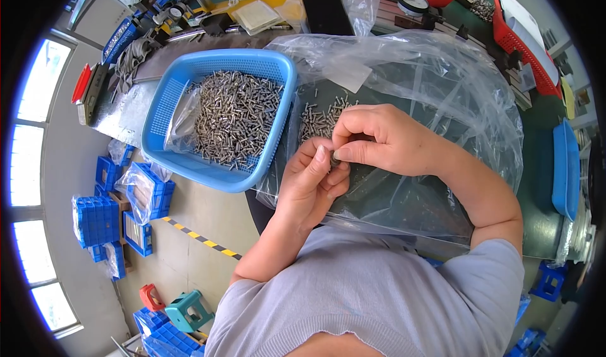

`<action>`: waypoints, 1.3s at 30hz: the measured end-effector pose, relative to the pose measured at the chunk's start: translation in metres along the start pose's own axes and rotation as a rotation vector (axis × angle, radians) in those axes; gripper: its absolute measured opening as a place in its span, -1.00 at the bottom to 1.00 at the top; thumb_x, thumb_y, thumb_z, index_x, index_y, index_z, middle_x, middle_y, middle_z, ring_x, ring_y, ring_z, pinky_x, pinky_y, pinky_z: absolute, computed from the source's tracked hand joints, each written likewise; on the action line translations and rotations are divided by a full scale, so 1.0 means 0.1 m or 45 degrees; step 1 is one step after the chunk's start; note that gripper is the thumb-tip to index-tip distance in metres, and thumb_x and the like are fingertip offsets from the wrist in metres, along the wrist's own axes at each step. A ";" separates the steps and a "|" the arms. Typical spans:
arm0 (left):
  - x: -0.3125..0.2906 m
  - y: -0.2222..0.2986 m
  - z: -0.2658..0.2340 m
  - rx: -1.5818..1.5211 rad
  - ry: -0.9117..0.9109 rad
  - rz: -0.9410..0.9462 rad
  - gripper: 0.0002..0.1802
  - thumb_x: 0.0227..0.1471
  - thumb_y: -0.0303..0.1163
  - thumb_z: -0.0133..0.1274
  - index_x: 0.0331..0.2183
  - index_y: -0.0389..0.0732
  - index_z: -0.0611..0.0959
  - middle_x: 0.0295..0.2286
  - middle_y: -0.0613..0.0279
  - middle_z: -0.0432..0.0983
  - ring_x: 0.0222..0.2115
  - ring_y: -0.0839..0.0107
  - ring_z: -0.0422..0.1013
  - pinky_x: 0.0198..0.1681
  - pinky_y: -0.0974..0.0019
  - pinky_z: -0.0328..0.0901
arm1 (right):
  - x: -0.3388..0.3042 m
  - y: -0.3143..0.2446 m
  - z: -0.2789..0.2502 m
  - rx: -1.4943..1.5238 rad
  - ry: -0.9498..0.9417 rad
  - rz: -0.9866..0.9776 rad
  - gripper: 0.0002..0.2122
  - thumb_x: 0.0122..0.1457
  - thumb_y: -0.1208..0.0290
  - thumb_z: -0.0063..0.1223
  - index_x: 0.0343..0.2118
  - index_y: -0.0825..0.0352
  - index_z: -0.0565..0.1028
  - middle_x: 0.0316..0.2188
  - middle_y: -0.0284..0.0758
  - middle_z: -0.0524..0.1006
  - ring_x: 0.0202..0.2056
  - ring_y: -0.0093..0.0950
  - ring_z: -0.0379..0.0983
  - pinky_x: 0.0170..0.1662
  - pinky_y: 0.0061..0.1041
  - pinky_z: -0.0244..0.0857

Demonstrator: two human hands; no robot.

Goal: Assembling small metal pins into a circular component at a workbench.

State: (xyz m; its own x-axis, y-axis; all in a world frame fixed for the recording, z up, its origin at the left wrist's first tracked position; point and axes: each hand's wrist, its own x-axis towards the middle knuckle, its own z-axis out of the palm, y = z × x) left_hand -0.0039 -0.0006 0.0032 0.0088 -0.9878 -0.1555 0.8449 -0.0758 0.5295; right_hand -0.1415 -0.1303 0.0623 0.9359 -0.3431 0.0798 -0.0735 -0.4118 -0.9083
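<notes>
My left hand point(303, 190) is curled with its thumb and fingers closed around a small round metal part point(334, 160). My right hand point(385, 139) meets it there, thumb and forefinger pinched at the part; whatever lies between those fingertips is too small and covered to make out. Just beyond both hands a loose pile of small metal pins point(320, 118) rests on a clear plastic sheet point(435, 92). To the left stands a blue perforated basket point(218, 181), with many more metal pins point(237, 114) and a crumpled plastic bag point(183, 123) inside.
A black phone point(327, 14) and a dial gauge point(413, 2) lie at the back of the green worktable. Red baskets point(527, 47) stand back right, and a blue tray point(566, 169) at the right edge. Blue crates point(98, 220) and a green stool point(188, 311) are on the floor, left.
</notes>
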 end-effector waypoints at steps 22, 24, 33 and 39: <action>0.01 -0.01 -0.07 -0.119 -0.132 0.068 -0.71 0.20 -0.26 -0.12 -0.13 -0.24 0.44 -0.30 0.17 0.34 -0.47 0.56 0.16 -0.55 0.55 0.12 | 0.00 0.12 -0.18 -0.559 0.067 -0.015 -0.92 -0.08 0.46 0.14 -0.48 0.30 0.53 -0.46 -0.31 0.48 -0.36 -0.32 0.45 -0.30 -0.40 0.31; 0.02 -0.02 -0.06 -0.117 -0.111 0.093 -0.72 0.21 -0.30 -0.13 -0.11 -0.25 0.44 -0.27 0.15 0.33 -0.44 0.54 0.16 -0.51 0.54 0.15 | -0.02 0.19 -0.16 -0.714 0.044 -0.050 -0.91 -0.10 0.45 0.16 -0.50 0.29 0.53 -0.48 -0.30 0.47 -0.35 -0.30 0.45 -0.29 -0.37 0.32; 0.03 -0.01 -0.03 -0.092 -0.089 0.093 -0.70 0.21 -0.33 -0.15 -0.08 -0.28 0.42 -0.26 0.13 0.33 -0.42 0.51 0.18 -0.48 0.53 0.18 | -0.02 0.29 0.00 -0.946 0.120 -0.193 -0.91 -0.17 0.51 0.16 -0.57 0.31 0.46 -0.50 -0.29 0.40 -0.35 -0.27 0.38 -0.28 -0.30 0.27; 0.01 0.00 -0.03 -0.096 -0.068 0.068 -0.75 0.18 -0.30 -0.08 -0.17 -0.25 0.46 -0.32 0.19 0.39 -0.44 0.52 0.23 -0.47 0.49 0.17 | 0.01 0.15 -0.10 -0.549 0.117 -0.078 -0.91 -0.01 0.48 0.09 -0.48 0.37 0.44 -0.48 -0.28 0.41 -0.38 -0.35 0.36 -0.30 -0.41 0.25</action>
State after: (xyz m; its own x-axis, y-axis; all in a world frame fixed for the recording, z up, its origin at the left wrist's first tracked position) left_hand -0.0020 -0.0011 0.0008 0.0285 -0.9961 -0.0831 0.8820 -0.0140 0.4710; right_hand -0.1449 -0.1454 0.0533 0.9098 -0.3727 0.1824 -0.1738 -0.7415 -0.6481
